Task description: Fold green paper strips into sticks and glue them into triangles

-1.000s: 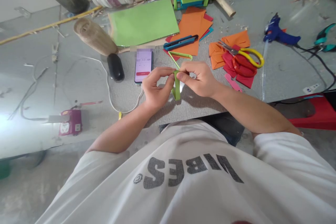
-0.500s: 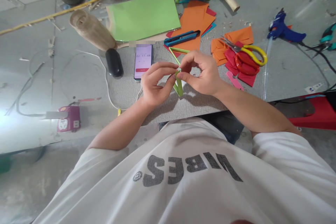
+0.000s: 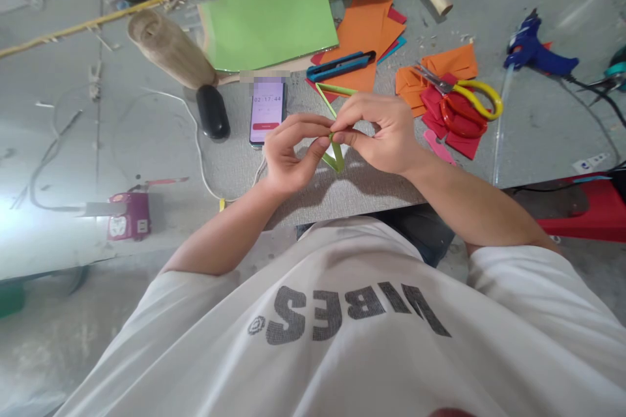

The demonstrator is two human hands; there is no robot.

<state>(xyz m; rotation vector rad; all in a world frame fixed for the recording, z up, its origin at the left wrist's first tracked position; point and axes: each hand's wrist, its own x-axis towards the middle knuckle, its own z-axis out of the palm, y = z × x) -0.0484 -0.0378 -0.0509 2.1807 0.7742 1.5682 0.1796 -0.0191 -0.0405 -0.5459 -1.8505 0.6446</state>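
Note:
A narrow green paper strip, bent with sharp folds, is pinched between my two hands above the table's front edge. My left hand grips it between thumb and fingers. From the other side my right hand closes on the same strip, its fingertips almost meeting the left ones. One folded end sticks out above the fingers and another angles down below them. The part inside the pinch is hidden. Beyond the hands lie a blue box cutter and orange paper sheets.
Left of the hands is a phone showing a timer, beside a black oval object. Scissors rest on red and orange paper pieces at right. A blue glue gun lies farther right. Green sheets lie at the back.
Both hands stay pinched on the green strip. The folded part below the fingers has tilted slightly, and the fingertips have shifted a little. The whole view has moved slightly.

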